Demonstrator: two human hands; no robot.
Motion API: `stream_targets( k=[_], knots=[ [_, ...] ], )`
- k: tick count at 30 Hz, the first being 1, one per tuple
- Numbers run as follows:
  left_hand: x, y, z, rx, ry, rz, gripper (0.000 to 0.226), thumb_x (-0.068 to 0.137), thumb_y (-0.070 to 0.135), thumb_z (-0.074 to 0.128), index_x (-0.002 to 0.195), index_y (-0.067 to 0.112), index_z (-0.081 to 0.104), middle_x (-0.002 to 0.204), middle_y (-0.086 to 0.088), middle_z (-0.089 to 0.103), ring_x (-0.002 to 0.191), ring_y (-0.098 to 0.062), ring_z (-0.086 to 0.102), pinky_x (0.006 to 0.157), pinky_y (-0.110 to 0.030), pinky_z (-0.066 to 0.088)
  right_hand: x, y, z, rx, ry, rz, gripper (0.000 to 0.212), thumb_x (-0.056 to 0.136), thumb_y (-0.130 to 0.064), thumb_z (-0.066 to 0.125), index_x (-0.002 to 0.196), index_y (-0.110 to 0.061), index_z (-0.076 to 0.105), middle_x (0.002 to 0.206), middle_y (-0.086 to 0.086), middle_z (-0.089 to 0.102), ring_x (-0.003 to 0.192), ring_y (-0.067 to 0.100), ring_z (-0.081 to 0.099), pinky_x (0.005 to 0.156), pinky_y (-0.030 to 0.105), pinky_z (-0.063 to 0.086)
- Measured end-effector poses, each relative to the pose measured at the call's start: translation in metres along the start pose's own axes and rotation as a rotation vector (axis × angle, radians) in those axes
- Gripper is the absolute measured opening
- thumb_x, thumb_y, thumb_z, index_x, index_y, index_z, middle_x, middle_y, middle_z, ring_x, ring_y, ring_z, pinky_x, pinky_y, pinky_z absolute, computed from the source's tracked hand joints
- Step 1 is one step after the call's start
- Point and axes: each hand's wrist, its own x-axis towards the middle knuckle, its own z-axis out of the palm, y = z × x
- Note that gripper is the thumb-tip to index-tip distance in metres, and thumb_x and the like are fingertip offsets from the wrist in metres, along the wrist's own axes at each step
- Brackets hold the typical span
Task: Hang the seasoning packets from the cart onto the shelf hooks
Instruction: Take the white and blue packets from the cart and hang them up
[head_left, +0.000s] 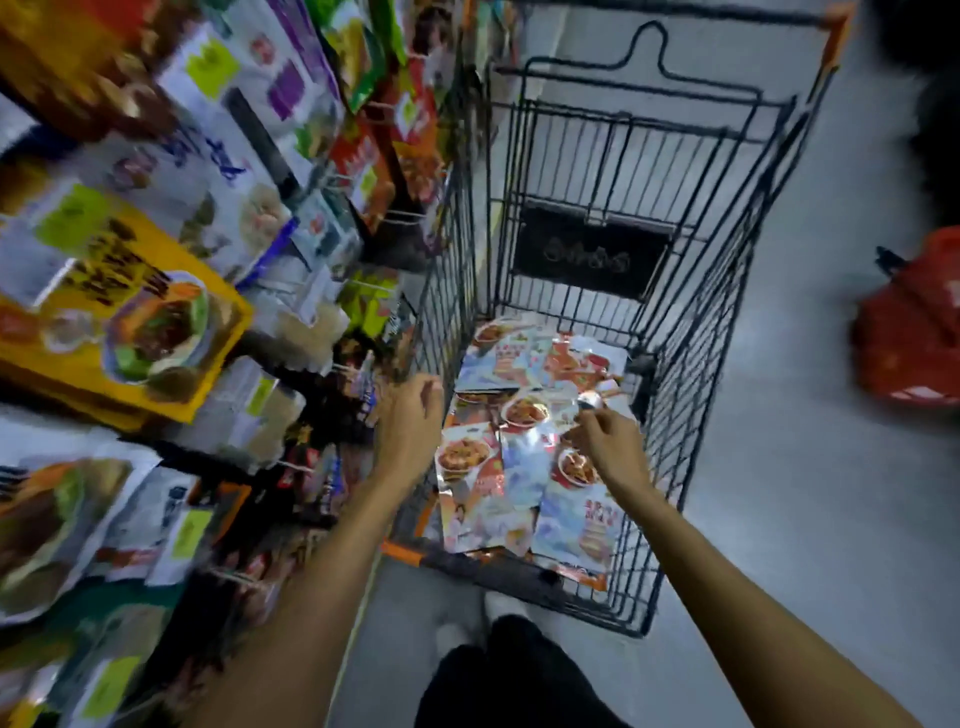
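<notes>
A black wire cart (691, 322) with orange corners stands ahead of me. Several seasoning packets (519, 467) with pictures of red dishes lie flat on its floor. My right hand (605, 441) is down inside the cart, fingers pinched at the shiny top edge of one packet (589, 401). My left hand (410, 426) hovers at the cart's left side next to the shelf, fingers loosely curled, holding nothing. The shelf (322, 364) on the left carries many hanging packets on metal hooks, blurred by motion.
A yellow packet (130, 332) and white packets hang in rows on the left. A red basket or bag (909, 332) sits on the grey floor at the right. My dark trousers and white shoes (498, 613) are below, just behind the cart.
</notes>
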Motion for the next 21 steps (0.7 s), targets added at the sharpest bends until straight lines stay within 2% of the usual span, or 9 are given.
stream_targets(
  k=[2,5,8,10,11,13,16,19,21],
  knots=[
    [0.000,-0.017,0.036,0.009,-0.099,-0.078,0.026,0.100,0.014,0.045,0.110,-0.003,0.062,0.088,-0.022,0.062,0.080,-0.032,0.058,0.064,-0.030,0.035,0.009,0.034,0.001,-0.044,0.037,0.101,0.036,0.101,-0.019,0.046,0.096,0.010,0.066,0.090,0.029,0.069,0.086,0.041,0.065,0.078,0.048,0.052],
    [-0.001,-0.046,0.085,-0.010,-0.232,-0.211,0.028,0.100,0.015,0.046,0.118,-0.001,0.058,0.104,-0.026,0.062,0.090,-0.034,0.058,0.065,-0.031,0.036,0.018,0.083,0.009,-0.077,0.098,0.229,0.038,0.100,-0.014,0.044,0.087,0.017,0.062,0.088,0.033,0.066,0.083,0.042,0.063,0.074,0.046,0.049],
    [0.002,-0.069,0.127,-0.027,-0.297,-0.269,0.023,0.100,0.014,0.046,0.111,-0.002,0.060,0.106,-0.022,0.063,0.087,-0.025,0.054,0.068,-0.026,0.034,0.024,0.124,0.024,-0.128,0.123,0.324,0.030,0.099,-0.011,0.044,0.077,0.003,0.058,0.071,0.018,0.058,0.067,0.028,0.054,0.066,0.038,0.041],
    [0.008,-0.081,0.152,-0.025,-0.329,-0.279,0.017,0.097,0.008,0.049,0.104,-0.003,0.060,0.099,-0.024,0.062,0.088,-0.028,0.055,0.066,-0.028,0.032,0.030,0.144,0.038,-0.168,0.111,0.370,0.019,0.097,-0.007,0.045,0.082,-0.003,0.056,0.075,0.014,0.052,0.069,0.026,0.050,0.067,0.032,0.033],
    [0.013,-0.085,0.164,-0.031,-0.342,-0.294,0.013,0.095,0.006,0.050,0.099,-0.003,0.059,0.094,-0.025,0.062,0.087,-0.030,0.056,0.065,-0.030,0.031,0.032,0.153,0.044,-0.164,0.111,0.401,0.013,0.096,-0.007,0.046,0.096,-0.001,0.058,0.087,0.018,0.056,0.081,0.030,0.054,0.069,0.031,0.033],
    [0.025,-0.093,0.186,-0.047,-0.372,-0.335,0.013,0.093,0.004,0.052,0.086,-0.004,0.057,0.082,-0.027,0.059,0.082,-0.037,0.058,0.062,-0.033,0.032,0.039,0.169,0.056,-0.121,0.148,0.451,0.026,0.096,-0.006,0.049,0.119,0.004,0.054,0.112,0.023,0.059,0.100,0.033,0.057,0.069,0.026,0.032],
    [0.041,-0.105,0.217,-0.082,-0.351,-0.402,0.029,0.091,0.003,0.055,0.064,0.002,0.045,0.064,-0.026,0.051,0.068,-0.035,0.052,0.051,-0.033,0.030,0.051,0.185,0.068,-0.100,0.191,0.478,0.022,0.090,0.002,0.054,0.111,0.007,0.057,0.111,0.025,0.063,0.095,0.033,0.061,0.069,0.027,0.040],
    [0.047,-0.113,0.237,-0.022,-0.317,-0.466,0.027,0.090,0.016,0.063,0.089,-0.010,0.054,0.099,-0.033,0.060,0.090,-0.038,0.059,0.067,-0.041,0.043,0.058,0.195,0.076,-0.145,0.210,0.515,0.030,0.086,-0.002,0.061,0.114,0.007,0.054,0.116,0.024,0.060,0.106,0.038,0.060,0.084,0.038,0.051],
    [0.048,-0.120,0.246,0.023,-0.334,-0.464,0.032,0.089,0.016,0.065,0.102,-0.012,0.056,0.106,-0.031,0.060,0.099,-0.041,0.058,0.078,-0.046,0.046,0.059,0.198,0.080,-0.209,0.204,0.531,0.043,0.086,-0.008,0.066,0.123,0.006,0.049,0.125,0.022,0.056,0.115,0.037,0.055,0.095,0.043,0.048]
  ],
)
